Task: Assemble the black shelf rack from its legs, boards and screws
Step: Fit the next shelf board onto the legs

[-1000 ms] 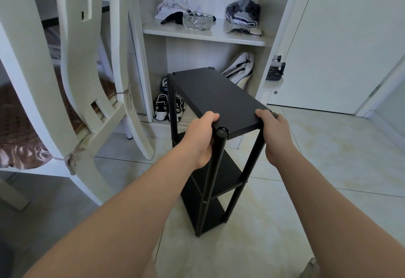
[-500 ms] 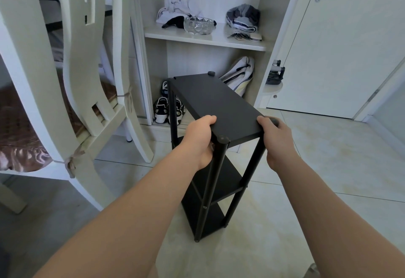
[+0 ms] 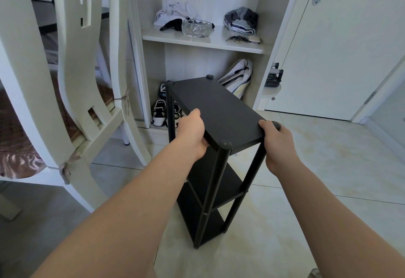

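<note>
On the tile floor (image 3: 328, 168) before the open cabinet (image 3: 219, 40), your left hand (image 3: 192, 134) grips the left edge of the top board (image 3: 219, 106). The black shelf rack (image 3: 211, 190) stands upright: three boards, four capped legs, seemingly fully assembled, no loose parts visible. Your right hand (image 3: 277, 146) grasps the right corner; only positioning appears left.

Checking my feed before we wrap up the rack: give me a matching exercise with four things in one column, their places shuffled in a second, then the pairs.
Things:
1. rack
2. glass bowl
3. sneakers
4. chair

Places:
A. on the upper cupboard shelf
B. left of the rack
C. held at its top by the left hand and the right hand
D. below that shelf, behind the rack

Pairs: 1-C; 2-A; 3-D; 4-B
</note>
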The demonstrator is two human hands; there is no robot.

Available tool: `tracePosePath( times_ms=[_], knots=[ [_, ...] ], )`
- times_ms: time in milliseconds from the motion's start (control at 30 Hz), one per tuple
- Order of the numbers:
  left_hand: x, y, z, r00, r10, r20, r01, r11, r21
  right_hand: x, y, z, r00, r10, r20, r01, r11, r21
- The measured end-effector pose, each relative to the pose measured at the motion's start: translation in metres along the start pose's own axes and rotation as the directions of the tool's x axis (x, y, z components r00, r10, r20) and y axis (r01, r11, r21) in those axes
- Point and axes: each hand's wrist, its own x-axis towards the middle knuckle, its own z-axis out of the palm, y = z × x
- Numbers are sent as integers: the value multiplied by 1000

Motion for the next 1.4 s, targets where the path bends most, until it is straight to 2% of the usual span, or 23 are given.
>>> tracePosePath(
  times_ms=[567,1400],
  knots=[
    [-2,-16,-2,998,-40,-49,42,998,48,2,4,-3,998,61,-26,-62,997,-37],
    [-2,-19,-5,994,-80,-78,84,996,36,0,8,-1,995,50,-84,-58,994,-92]
  ],
)
